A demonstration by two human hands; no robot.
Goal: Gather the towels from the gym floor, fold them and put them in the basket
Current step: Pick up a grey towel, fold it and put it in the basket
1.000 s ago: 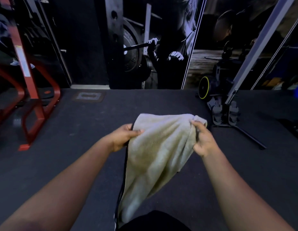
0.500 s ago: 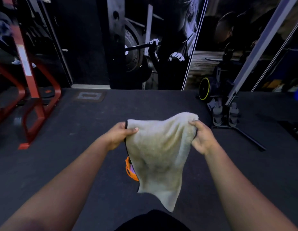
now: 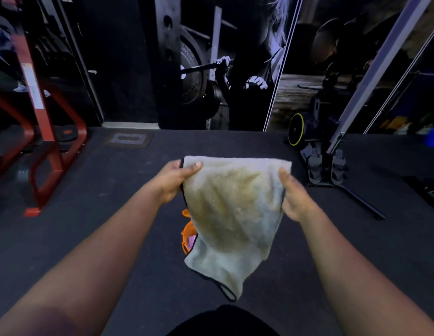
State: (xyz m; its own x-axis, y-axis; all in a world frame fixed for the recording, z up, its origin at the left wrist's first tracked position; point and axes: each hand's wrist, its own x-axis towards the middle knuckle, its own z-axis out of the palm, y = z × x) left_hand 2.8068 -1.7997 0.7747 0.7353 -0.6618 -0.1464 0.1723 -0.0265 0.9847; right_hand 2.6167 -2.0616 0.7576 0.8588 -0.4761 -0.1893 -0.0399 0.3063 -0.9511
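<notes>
Two hands up front: I see the left hand (image 3: 173,181) pinching the towel (image 3: 235,214) at its top left corner, the right hand (image 3: 293,197) gripping the top right edge. The towel hangs doubled above the dark floor (image 3: 114,214), hiding most of an orange basket (image 3: 186,235).

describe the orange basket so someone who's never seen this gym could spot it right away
Start from the dark gym floor in front of the person, where both hands hold up a pale towel. Just behind the towel's left edge, low on the floor, a sliver of the orange basket peeks out. It is the only bright orange thing on the floor, with something pink inside; the red frame stands far off left.
</notes>
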